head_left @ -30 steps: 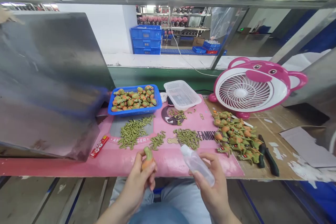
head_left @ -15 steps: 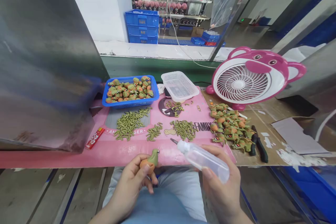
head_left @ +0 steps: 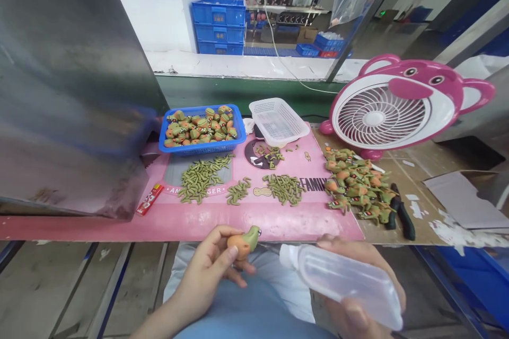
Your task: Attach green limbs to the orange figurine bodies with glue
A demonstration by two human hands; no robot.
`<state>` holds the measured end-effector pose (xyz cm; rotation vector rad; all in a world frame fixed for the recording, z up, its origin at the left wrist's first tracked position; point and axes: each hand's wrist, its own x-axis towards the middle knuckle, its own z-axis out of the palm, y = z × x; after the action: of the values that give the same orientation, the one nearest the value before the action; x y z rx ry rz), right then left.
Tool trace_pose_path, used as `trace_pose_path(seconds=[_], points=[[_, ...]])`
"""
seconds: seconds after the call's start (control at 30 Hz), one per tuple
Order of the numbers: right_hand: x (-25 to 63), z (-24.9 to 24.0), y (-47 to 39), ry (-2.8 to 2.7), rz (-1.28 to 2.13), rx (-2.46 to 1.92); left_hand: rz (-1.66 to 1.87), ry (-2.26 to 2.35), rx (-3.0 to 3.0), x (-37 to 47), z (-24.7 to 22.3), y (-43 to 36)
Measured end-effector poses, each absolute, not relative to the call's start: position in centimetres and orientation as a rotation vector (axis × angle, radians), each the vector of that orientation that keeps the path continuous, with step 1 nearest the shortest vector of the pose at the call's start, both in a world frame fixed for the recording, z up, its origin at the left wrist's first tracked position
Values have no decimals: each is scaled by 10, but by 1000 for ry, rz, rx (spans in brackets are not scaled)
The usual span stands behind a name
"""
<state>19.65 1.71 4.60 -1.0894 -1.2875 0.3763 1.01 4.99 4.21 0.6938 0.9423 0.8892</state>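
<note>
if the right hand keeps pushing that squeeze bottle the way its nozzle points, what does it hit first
Most likely the small orange-and-green toy figure pinched in the left hand; the bottle in the right hand aims left toward it, though depth is uncertain.

Tabletop (head_left: 421, 190), brown and scuffed at the right, covered at the left and middle by a pink mat (head_left: 222, 220). On the mat, at the back: blue basket (head_left: 167, 144) filled with orange-and-green figures, and just right of it an upturned white basket (head_left: 278, 122). In front of these, three heaps of small green pieces (head_left: 201, 180), (head_left: 237, 192), (head_left: 285, 189), plus a few scattered ones near the white basket. At the mat's left edge, a red packet (head_left: 150, 199). On the bare brown part: pile of green-and-orange figures (head_left: 356, 185), black-handled tool (head_left: 402, 217) just beside it, pink bear-shaped fan (head_left: 397, 106) behind, sheet of cardboard (head_left: 463, 201) at far right.
</note>
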Motion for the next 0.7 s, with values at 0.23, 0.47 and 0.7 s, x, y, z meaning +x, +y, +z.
trace_pose_path(seconds=[0.23,0.47,0.7], points=[[190,69,24,-1530,325,-883,901,1016,824,5,41,45],[187,73,23,-1647,315,-960,884,1011,826,4,46,46],[182,77,26,-1624,249,-937,891,1005,823,4,45,44]])
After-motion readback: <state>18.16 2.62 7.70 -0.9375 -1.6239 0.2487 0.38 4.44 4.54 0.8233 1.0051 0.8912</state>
